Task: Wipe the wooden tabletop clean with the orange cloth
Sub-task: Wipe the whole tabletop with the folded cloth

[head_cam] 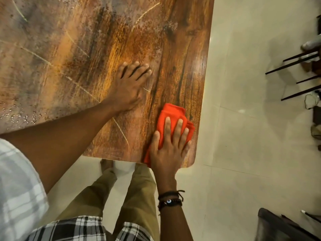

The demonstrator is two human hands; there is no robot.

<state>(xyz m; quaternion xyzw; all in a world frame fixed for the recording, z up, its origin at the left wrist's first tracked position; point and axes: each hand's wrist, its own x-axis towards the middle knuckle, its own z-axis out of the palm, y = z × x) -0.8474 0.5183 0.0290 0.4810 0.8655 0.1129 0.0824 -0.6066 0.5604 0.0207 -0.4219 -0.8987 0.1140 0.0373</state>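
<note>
Evidently the wiping is under way at the near right corner of the wooden tabletop, where the orange cloth lies bunched in folds, just inside the right edge and reaching the near edge. The right hand lies flat on top of it, fingers spread and pressing down rather than curled around it, a hold that suits pushing the cloth across the surface with even pressure. The left hand rests open and empty, palm down on the bare wood a little farther in and to the left, probably to brace the body while leaning over the table. Pale smears and speckled residue show across the far and left parts, so most of the top seems yet to be wiped.
</note>
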